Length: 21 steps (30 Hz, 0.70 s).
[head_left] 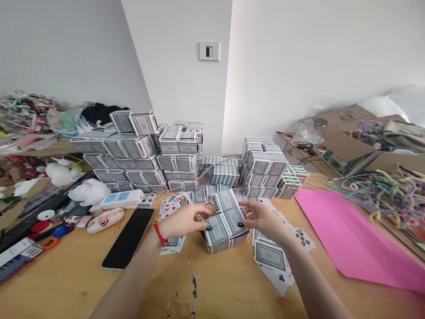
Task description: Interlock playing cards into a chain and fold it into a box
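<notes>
A block built of playing cards (pixel 217 230), backs outward, rests on the wooden table in front of me. My left hand (pixel 187 219), with a red string bracelet at the wrist, grips its left side, thumb on the top. On the right side my right hand (pixel 262 217) holds it too, its dark-nailed thumb pressing the top face. Some fingers are hidden behind the block. Loose playing cards (pixel 270 256) lie by my right forearm, and more face-up cards (pixel 172 206) are spread beyond my left hand.
Tall stacks of card blocks (pixel 142 148) stand at the back left, and another stack (pixel 265 166) at the back right. A phone (pixel 129 237) and a power strip (pixel 122 199) lie left. Pink paper (pixel 352 239) and a pile of pipe cleaners (pixel 368 199) occupy the right.
</notes>
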Each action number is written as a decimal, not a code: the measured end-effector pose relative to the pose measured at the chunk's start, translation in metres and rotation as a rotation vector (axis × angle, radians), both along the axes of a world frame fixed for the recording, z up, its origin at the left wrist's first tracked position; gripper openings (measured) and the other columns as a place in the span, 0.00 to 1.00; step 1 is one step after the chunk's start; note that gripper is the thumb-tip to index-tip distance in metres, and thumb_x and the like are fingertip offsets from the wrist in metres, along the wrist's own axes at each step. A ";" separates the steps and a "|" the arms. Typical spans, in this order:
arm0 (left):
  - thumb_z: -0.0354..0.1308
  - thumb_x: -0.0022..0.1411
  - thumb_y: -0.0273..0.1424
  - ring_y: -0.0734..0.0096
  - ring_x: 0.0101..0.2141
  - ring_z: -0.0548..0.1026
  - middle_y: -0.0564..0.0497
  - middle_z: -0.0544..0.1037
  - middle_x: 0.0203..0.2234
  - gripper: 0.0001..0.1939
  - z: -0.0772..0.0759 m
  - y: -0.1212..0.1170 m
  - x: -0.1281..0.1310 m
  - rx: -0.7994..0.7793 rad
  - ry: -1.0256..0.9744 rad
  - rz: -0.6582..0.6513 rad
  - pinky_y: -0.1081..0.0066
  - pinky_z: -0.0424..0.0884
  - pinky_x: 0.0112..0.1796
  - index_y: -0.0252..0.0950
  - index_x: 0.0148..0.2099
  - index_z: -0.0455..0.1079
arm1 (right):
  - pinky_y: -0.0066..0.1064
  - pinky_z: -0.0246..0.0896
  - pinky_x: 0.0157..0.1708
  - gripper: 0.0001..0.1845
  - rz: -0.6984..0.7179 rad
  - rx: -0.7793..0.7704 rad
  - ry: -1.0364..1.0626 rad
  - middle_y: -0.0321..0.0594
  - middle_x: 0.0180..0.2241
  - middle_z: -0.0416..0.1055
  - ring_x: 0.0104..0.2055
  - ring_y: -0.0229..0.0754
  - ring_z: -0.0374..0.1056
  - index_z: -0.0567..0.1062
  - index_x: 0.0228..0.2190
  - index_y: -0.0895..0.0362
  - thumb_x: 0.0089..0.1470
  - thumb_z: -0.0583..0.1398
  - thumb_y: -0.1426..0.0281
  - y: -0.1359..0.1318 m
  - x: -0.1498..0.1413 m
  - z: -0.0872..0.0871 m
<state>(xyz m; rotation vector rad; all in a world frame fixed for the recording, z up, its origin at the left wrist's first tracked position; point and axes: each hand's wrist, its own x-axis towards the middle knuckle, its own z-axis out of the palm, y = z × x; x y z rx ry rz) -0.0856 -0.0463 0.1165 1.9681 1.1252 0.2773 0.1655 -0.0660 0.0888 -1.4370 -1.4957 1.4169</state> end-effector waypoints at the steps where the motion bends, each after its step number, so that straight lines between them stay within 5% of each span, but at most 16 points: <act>1: 0.57 0.50 0.36 0.67 0.33 0.73 0.49 0.76 0.39 0.18 0.000 0.000 0.000 0.000 0.003 0.000 0.73 0.66 0.34 0.36 0.45 0.70 | 0.26 0.63 0.26 0.27 0.009 -0.003 -0.015 0.37 0.33 0.66 0.27 0.35 0.67 0.65 0.45 0.57 0.39 0.62 0.75 0.000 0.001 0.000; 12: 0.56 0.51 0.34 0.68 0.34 0.73 0.51 0.76 0.38 0.17 -0.002 0.001 0.003 0.000 -0.002 0.016 0.72 0.66 0.36 0.37 0.44 0.70 | 0.27 0.61 0.25 0.27 0.016 0.039 -0.146 0.35 0.31 0.65 0.26 0.35 0.66 0.65 0.45 0.57 0.39 0.61 0.77 0.002 0.006 -0.006; 21: 0.55 0.51 0.34 0.69 0.31 0.72 0.50 0.76 0.36 0.18 -0.003 0.000 0.004 0.008 -0.018 0.017 0.72 0.66 0.34 0.37 0.46 0.69 | 0.29 0.65 0.27 0.27 0.013 -0.017 -0.055 0.34 0.29 0.64 0.27 0.37 0.68 0.64 0.45 0.58 0.39 0.59 0.78 0.002 0.007 -0.003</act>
